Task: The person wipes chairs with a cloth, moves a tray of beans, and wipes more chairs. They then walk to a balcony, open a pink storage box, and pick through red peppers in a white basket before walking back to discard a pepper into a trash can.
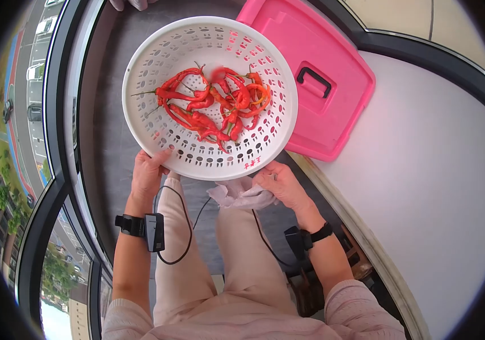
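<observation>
A round white plastic colander (157, 124) with many slots is held out in front of me. Several red chili peppers (202, 122) with green stems lie in its bottom. My left hand (150, 169) grips the near left rim, thumb over the edge. My right hand (282, 182) is at the near right rim, fingers closed, with a crumpled pale cloth or tissue (242, 194) hanging from it below the colander. The fingers under the rim are partly hidden.
A pink plastic lid (333, 113) with a black handle (314, 83) lies right of the colander, partly over a white surface (424, 187). A window (35, 130) runs along the left side, above grey floor tiles (106, 85). Black-cabled devices (154, 232) are strapped to both wrists.
</observation>
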Action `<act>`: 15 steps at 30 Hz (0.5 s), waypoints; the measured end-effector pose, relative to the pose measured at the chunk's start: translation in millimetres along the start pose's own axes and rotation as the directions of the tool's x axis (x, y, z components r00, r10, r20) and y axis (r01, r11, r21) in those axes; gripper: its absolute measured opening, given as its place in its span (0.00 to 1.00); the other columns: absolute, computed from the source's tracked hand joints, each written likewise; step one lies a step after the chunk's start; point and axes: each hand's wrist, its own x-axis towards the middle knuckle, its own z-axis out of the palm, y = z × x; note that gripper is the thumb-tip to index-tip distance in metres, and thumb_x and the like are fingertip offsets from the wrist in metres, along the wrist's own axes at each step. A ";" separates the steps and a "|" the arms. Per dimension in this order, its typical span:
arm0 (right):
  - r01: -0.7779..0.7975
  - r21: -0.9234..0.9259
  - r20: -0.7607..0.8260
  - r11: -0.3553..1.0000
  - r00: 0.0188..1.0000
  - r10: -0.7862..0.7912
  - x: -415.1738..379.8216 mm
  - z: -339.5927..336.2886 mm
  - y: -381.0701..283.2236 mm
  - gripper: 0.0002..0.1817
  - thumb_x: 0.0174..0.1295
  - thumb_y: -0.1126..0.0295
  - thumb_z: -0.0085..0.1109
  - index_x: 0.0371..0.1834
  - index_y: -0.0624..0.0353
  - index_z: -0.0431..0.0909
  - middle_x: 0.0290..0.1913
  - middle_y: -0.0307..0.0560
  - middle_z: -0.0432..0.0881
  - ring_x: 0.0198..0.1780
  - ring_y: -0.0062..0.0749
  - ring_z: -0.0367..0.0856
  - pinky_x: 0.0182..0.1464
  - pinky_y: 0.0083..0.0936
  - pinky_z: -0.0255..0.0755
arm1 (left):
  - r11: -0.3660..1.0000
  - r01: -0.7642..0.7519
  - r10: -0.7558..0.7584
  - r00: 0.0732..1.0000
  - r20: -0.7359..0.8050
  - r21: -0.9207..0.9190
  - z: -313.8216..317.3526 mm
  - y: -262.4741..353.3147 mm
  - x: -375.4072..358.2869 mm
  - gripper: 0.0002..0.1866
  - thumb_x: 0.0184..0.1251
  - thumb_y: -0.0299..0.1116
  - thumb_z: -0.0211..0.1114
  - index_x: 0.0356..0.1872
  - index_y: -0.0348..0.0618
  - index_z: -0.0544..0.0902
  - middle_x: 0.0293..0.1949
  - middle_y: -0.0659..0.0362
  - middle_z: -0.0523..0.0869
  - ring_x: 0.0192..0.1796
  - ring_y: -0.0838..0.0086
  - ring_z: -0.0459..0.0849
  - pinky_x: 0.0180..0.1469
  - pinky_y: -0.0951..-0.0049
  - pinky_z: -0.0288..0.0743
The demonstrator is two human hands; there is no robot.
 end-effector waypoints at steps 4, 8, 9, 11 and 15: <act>0.275 0.071 -0.297 0.959 0.923 -0.243 9.6 91.0 -22.3 0.19 0.59 0.66 0.60 0.51 0.65 0.74 0.43 0.42 0.79 0.42 0.21 0.75 0.45 0.20 0.69 | 0.999 0.030 -0.034 0.985 0.166 0.022 -30.7 30.6 -7.7 0.13 0.60 0.28 0.64 0.46 0.40 0.78 0.35 0.60 0.85 0.31 0.81 0.80 0.25 0.83 0.69; 0.200 0.224 -0.399 0.954 0.912 -0.098 1.2 99.2 -22.6 0.18 0.58 0.74 0.53 0.53 0.66 0.72 0.48 0.44 0.79 0.48 0.26 0.76 0.52 0.24 0.69 | 0.974 -0.026 -0.019 0.981 0.194 0.226 -28.4 59.7 -12.1 0.18 0.58 0.31 0.67 0.49 0.36 0.77 0.41 0.56 0.84 0.36 0.77 0.80 0.27 0.81 0.72; 0.191 0.180 -0.424 0.965 0.900 -0.099 11.8 107.7 -21.9 0.18 0.58 0.74 0.53 0.52 0.66 0.72 0.48 0.44 0.79 0.48 0.25 0.76 0.51 0.23 0.69 | 0.846 -0.249 0.287 0.958 -0.009 0.472 -37.9 65.6 -3.6 0.20 0.60 0.31 0.66 0.53 0.35 0.75 0.47 0.53 0.81 0.41 0.73 0.80 0.37 0.77 0.73; 0.184 0.188 -0.453 0.965 0.888 -0.082 15.2 119.1 -25.9 0.18 0.58 0.73 0.53 0.52 0.67 0.72 0.48 0.44 0.79 0.48 0.25 0.76 0.50 0.23 0.69 | 0.434 -0.364 0.696 0.716 -0.050 0.824 -33.2 102.5 -16.0 0.24 0.59 0.28 0.64 0.58 0.39 0.73 0.57 0.50 0.74 0.53 0.64 0.75 0.53 0.67 0.71; 0.172 0.213 -0.509 0.962 0.860 -0.042 13.7 122.6 -30.4 0.15 0.55 0.72 0.52 0.43 0.71 0.76 0.37 0.42 0.81 0.37 0.22 0.74 0.41 0.22 0.70 | -0.139 -0.745 0.574 0.476 0.666 0.653 34.9 117.2 -25.0 0.25 0.49 0.25 0.64 0.53 0.48 0.76 0.59 0.55 0.73 0.59 0.57 0.68 0.59 0.57 0.64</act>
